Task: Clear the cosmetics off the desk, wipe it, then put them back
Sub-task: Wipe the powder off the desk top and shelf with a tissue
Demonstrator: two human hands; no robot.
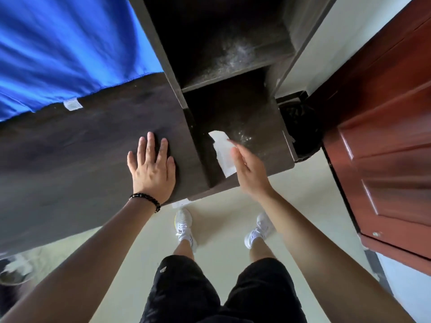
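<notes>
The left hand (152,170) lies flat on the dark brown wooden desk top (81,145). Its fingers are spread out and it holds nothing. A black bead bracelet (145,201) sits on that wrist.

The right hand (248,170) is over the low dark shelf (254,127) at the end of the desk. A white paper tissue (221,152) is at its fingers, just to the left of them and reaching past the fingertips toward the back of the shelf. The hand is blurry, so I cannot tell if the fingers pinch the tissue or only press on it. White dusty specks (245,137) lie on the shelf just past the fingertips, right beside the tissue.

Farther back from the right hand is a second dark shelf (233,59), higher up, with pale dust on it too. No cosmetics show on the desk or the shelves.

Far past the left hand, a bright blue cloth (65,47) covers the back of the desk. To the right of the right hand is a red-brown wooden door (384,148).

Below the hands are white sneakers (184,227) on a pale floor (224,220), and black shorts (186,287).
</notes>
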